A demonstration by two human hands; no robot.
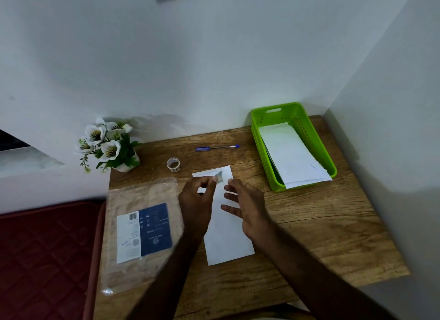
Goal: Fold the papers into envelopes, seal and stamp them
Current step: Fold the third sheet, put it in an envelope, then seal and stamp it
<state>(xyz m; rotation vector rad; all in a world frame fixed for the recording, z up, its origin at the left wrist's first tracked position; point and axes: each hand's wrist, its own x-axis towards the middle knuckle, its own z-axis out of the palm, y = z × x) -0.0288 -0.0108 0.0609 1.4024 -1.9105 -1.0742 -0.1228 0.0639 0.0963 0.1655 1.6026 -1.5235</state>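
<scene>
**Stamp held over an envelope on a small wooden desk**

The envelope (pixel 228 234) lies flat near the middle of a wood-grain desk (pixel 321 236), its long side running away from the viewer. Just left of it, on the desk's left edge, lies a clear plastic packet (pixel 140 227) with a blue and white label. Beyond that edge, a dark red quilted surface (pixel 42 260) sits lower down.

Over the envelope's far half, the left hand (pixel 196 205) pinches a small stamp (pixel 219 177) between thumb and fingertips, at the envelope's far corner; whether the stamp touches the paper cannot be told. The right hand (pixel 247 207) hovers beside it above the envelope, fingers spread and relaxed, holding nothing.

Just past the envelope's far end stands a roll of tape (pixel 174 164), and further back lies a blue pen (pixel 217 148). Far right of the envelope, a green basket (pixel 307 134) holds white papers (pixel 292 155). Far left, a pot of white flowers (pixel 108 143) stands at the desk's back corner. Plain pale walls (pixel 214 58) close in behind and on the right.
</scene>
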